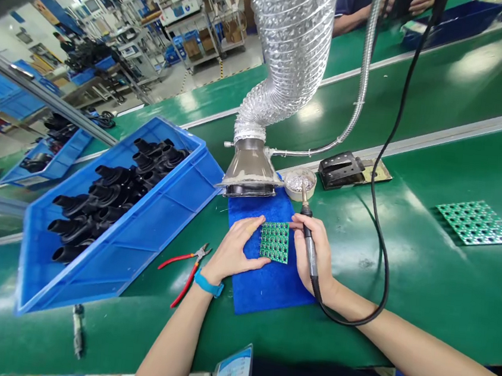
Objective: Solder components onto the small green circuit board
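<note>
My left hand (239, 248) grips a small green circuit board panel (274, 242) by its left side, fingers at the top corner and thumb at the lower one. The panel carries rows of dark components and lies over a blue cloth (262, 294). A soldering iron (311, 245) is held in my right hand (319, 255), which is closed around its handle just right of the panel. The iron's tip points away from me, at a round tin (300, 183) of shiny metal shavings or wire. Right fingertips come close to the panel's upper right corner; contact is unclear.
A fume hood (253, 164) on a silver duct (288, 42) hangs just beyond the cloth. Left are red-handled cutters (191, 268) and a blue bin (171, 215) of black parts. An iron stand (342, 169) and another panel (478, 222) lie right. The iron's cable (382, 238) loops over my forearm.
</note>
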